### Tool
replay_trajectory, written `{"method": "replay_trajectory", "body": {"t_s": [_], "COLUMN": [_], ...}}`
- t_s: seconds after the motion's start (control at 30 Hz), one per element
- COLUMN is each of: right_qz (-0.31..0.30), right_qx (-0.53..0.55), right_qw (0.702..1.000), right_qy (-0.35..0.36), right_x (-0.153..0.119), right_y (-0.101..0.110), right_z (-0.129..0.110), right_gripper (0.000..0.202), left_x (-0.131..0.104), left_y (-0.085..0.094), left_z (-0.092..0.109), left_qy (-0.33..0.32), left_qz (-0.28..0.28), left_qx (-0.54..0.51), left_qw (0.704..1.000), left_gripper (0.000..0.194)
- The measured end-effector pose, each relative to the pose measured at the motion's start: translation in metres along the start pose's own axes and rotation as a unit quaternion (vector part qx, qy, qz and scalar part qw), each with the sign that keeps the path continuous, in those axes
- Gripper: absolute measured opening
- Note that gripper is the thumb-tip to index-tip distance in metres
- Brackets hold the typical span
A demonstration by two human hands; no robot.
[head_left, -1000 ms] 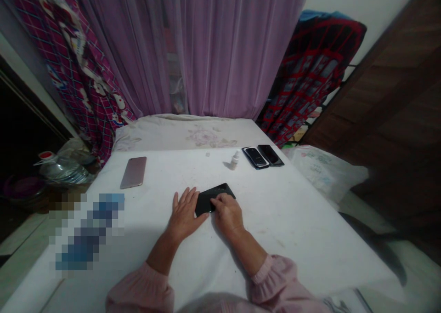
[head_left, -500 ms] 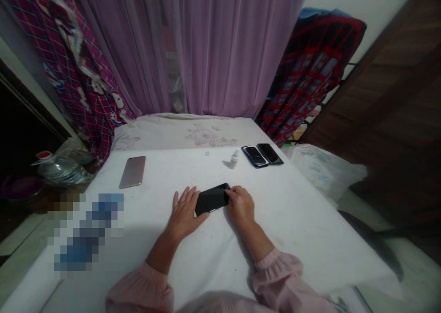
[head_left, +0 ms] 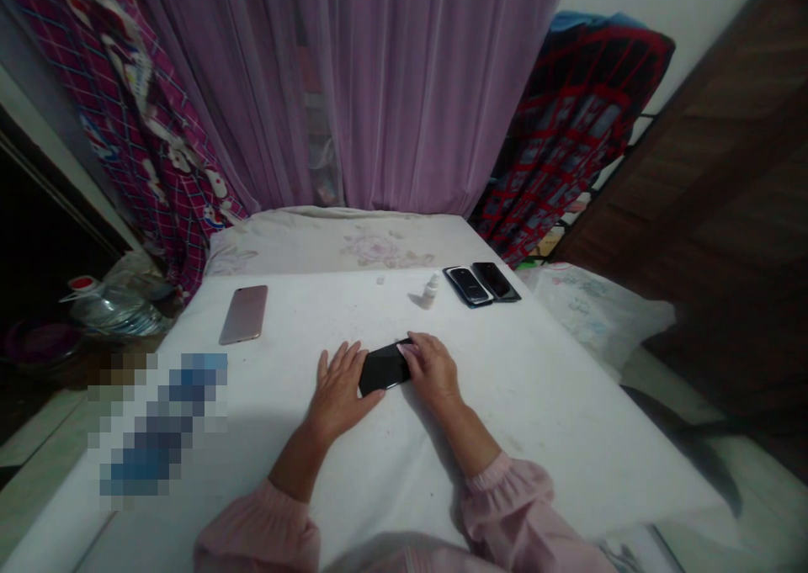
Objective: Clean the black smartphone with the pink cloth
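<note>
A black smartphone (head_left: 380, 371) lies screen up on the white-covered table, tilted slightly. My left hand (head_left: 339, 388) holds its left end, with the thumb along the near edge and the forefinger at the far corner. The other left fingers stretch out over the cloth. Over the phone's right end, my right hand (head_left: 434, 371) has its fingers bunched together, the tips on the screen. A pale pinkish bit shows at those fingertips, too small to tell from a nail. The right hand hides that end of the phone.
A rose-gold phone (head_left: 245, 314) lies face down at the left. Beyond my hands stand a small white bottle (head_left: 430, 291) and two dark phones (head_left: 468, 285) side by side. A tiny pale piece (head_left: 380, 281) lies farther back. A blurred-out blue item (head_left: 165, 426) is at the left edge.
My right hand has slid a little left across the screen and covers more of the phone's right end. My left hand and the phone have hardly moved.
</note>
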State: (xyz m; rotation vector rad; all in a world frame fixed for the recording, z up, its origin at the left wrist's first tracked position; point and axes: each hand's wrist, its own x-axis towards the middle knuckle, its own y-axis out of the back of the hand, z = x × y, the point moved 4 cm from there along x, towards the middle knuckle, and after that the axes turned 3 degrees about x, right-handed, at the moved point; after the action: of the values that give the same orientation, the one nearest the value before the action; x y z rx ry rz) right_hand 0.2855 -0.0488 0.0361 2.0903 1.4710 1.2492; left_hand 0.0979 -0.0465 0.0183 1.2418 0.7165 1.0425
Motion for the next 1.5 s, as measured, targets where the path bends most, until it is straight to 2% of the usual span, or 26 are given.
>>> {"method": "replay_trajectory", "body": {"t_s": [0.13,0.27,0.4,0.63,0.7,0.87,0.97,1.03,1.23,1.3,1.37,1.5], "right_qz": [-0.003,-0.031,-0.048,-0.079,-0.078,-0.044,-0.025,-0.023,-0.068,-0.076,-0.08,-0.057], "right_qx": [-0.033,-0.076,-0.117,-0.117,-0.124,-0.17,-0.185,-0.184,-0.147,-0.14,-0.139,-0.168], "right_qw": [0.999,0.997,0.992,0.987,0.986,0.984,0.982,0.983,0.986,0.986,0.986,0.983], "right_qy": [-0.008,0.016,0.021,0.08,0.078,0.002,-0.012,-0.008,0.049,0.053,0.037,-0.036], "right_x": [-0.003,-0.008,-0.004,0.002,0.005,0.018,0.022,0.021,0.01,0.009,0.011,0.02], "right_y": [0.009,0.008,-0.002,-0.025,-0.023,-0.007,-0.002,-0.005,-0.03,-0.031,-0.027,-0.007], "right_z": [0.003,0.001,-0.005,-0.034,-0.03,0.009,0.019,0.014,-0.029,-0.031,-0.023,0.012], "right_gripper": [0.026,0.021,0.017,0.021,0.021,0.019,0.021,0.024,0.023,0.022,0.02,0.021], "left_x": [0.0,0.0,0.0,-0.001,-0.001,-0.001,-0.001,0.0,0.0,0.0,0.0,-0.001], "left_y": [-0.001,-0.002,-0.002,-0.003,-0.004,-0.003,-0.001,0.0,0.001,-0.001,-0.002,-0.002], "left_z": [0.0,0.0,0.0,-0.001,-0.001,-0.002,0.0,0.002,0.003,0.002,0.001,0.002], "left_qy": [-0.002,-0.006,-0.01,-0.014,-0.015,-0.012,-0.01,-0.007,-0.006,-0.01,-0.012,-0.01], "left_qz": [-0.008,0.007,0.007,0.017,0.021,0.008,-0.003,-0.009,0.006,0.01,0.011,0.006], "left_qx": [-0.001,0.001,0.0,0.003,0.002,-0.001,-0.003,-0.002,0.003,0.004,0.004,0.003], "left_qw": [1.0,1.0,1.0,1.0,1.0,1.0,1.0,1.0,1.0,1.0,1.0,1.0], "left_gripper": [0.065,0.063,0.064,0.062,0.062,0.063,0.064,0.064,0.062,0.062,0.062,0.064]}}
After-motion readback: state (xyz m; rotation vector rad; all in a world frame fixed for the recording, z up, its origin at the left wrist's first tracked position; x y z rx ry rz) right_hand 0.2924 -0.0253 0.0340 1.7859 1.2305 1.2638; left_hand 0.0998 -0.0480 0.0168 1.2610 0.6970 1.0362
